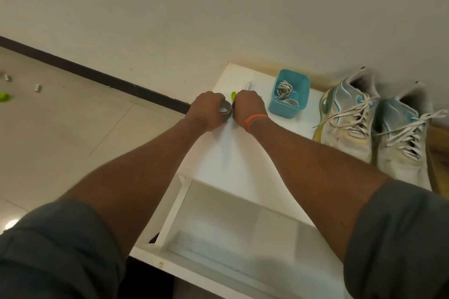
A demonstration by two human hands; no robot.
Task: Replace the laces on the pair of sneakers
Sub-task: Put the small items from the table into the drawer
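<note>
Two worn white and light-blue sneakers stand side by side on the white cabinet top at the right, the left sneaker and the right sneaker, both laced with white laces. A blue plastic bin holding coiled white laces sits left of them. Far across the top, my left hand grips a grey tape roll. My right hand, with an orange band on the wrist, is curled right beside it over a small green object; what it grips is hidden.
A white pen-like item lies beyond my right hand. An open white drawer sits below my forearms. Left of the cabinet is tiled floor with a green scrap and small grey pieces. A wall stands behind.
</note>
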